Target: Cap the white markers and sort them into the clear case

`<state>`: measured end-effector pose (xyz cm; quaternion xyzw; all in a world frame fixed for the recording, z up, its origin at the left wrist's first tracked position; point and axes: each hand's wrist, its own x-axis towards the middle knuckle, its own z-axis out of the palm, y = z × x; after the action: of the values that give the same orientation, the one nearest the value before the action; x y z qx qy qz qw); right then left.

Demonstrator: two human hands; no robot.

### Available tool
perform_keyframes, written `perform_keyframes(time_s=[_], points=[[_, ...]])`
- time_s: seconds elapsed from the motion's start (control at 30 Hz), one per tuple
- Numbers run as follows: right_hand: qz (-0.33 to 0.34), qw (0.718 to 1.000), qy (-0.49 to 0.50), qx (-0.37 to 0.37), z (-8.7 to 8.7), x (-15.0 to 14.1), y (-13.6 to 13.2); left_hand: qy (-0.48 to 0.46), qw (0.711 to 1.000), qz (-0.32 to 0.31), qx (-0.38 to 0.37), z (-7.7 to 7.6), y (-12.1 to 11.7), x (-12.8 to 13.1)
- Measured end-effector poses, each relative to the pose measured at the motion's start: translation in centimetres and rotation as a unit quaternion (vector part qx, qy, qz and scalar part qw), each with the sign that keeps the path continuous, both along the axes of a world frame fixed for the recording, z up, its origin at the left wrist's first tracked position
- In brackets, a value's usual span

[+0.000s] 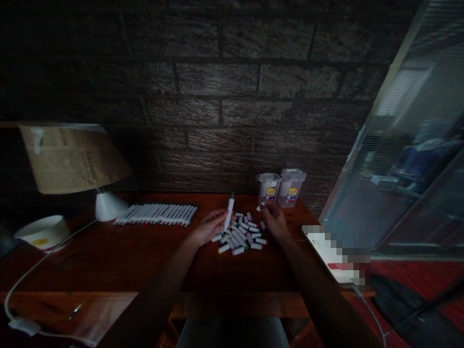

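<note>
My left hand (210,226) is closed on a white marker (229,211), held nearly upright with its dark tip at the top. Between the fingers of my right hand (276,220) is a small white marker cap (261,206) with a bit of green on it. The two hands are apart, on either side of a loose pile of white marker caps (239,238) with coloured ends. To the left of the pile, a neat row of white markers (159,214) lies side by side on the wooden table (145,258).
Two clear plastic containers (268,186) with labels stand at the back right. A lamp (78,157) and a white bowl (45,233) are on the left, with a white cord (27,279) running past them. A flat white object (328,253), partly blurred, lies at the right edge.
</note>
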<state>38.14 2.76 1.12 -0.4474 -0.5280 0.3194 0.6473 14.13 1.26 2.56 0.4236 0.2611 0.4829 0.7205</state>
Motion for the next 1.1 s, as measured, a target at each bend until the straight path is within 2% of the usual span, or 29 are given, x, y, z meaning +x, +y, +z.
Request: perform_keyframes(time_s=[0.17, 0.33, 0.57, 0.7, 0.9, 1.1], points=[[0.053, 0.995, 0.069, -0.040, 1.3, -1.1, -1.5, -0.027, 0.999, 0.009, 0.018, 0.3, -0.1, 0.2], [0.103, 0.971, 0.197, -0.084, 2.6, -1.7, -2.4, -0.034, 0.999, 0.004, 0.018, 0.7, -0.1, 0.2], [0.123, 0.961, 0.232, -0.087, 4.1, -4.0, 0.1, -0.022, 0.999, 0.031, 0.008, 1.1, -0.3, 0.2], [0.127, 0.950, 0.278, -0.058, 3.9, -4.1, 0.3, -0.033, 0.997, 0.059, 0.028, 0.9, 0.1, -0.7], [0.164, 0.925, 0.332, -0.082, 2.7, -3.4, -0.7, -0.013, 0.999, 0.032, 0.035, 0.5, 0.2, -1.2], [0.172, 0.926, 0.328, -0.079, 2.6, -3.4, -0.7, -0.015, 0.999, 0.020, 0.045, 0.7, -0.2, -0.9]])
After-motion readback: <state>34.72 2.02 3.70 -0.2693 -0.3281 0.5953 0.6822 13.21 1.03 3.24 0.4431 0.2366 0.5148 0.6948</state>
